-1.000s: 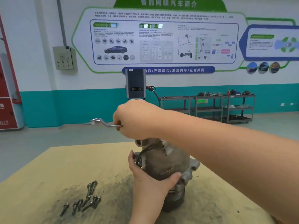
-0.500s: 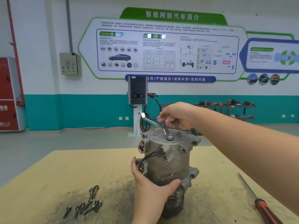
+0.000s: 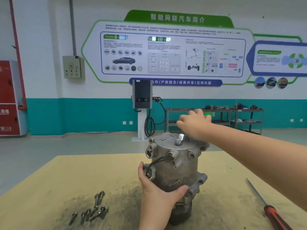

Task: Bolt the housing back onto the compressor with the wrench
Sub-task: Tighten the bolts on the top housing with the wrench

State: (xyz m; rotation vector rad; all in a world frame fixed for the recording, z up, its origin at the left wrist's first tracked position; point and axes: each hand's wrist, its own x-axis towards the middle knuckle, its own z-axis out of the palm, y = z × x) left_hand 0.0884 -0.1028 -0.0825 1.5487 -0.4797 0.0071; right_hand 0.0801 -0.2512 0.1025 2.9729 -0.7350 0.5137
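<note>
Since half a second ago, the right hand point(image 3: 194, 122) is swinging the wrench point(image 3: 181, 136) clockwise, its handle now largely hidden under fingers curled round it. Its head is sitting on a bolt point(image 3: 178, 141) atop the housing point(image 3: 176, 146). Left hand point(image 3: 157, 188) is gripping the compressor point(image 3: 176, 173), upright on the worktop point(image 3: 49, 180). Tightening appears underway; loose bolts point(image 3: 93, 209) are awaiting fitting next.

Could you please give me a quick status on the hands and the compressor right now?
Left hand grips compressor body, steadying it upright. Right hand holds wrench, seated on top bolt. Spare bolts loose on table; nothing obstructing.
</note>
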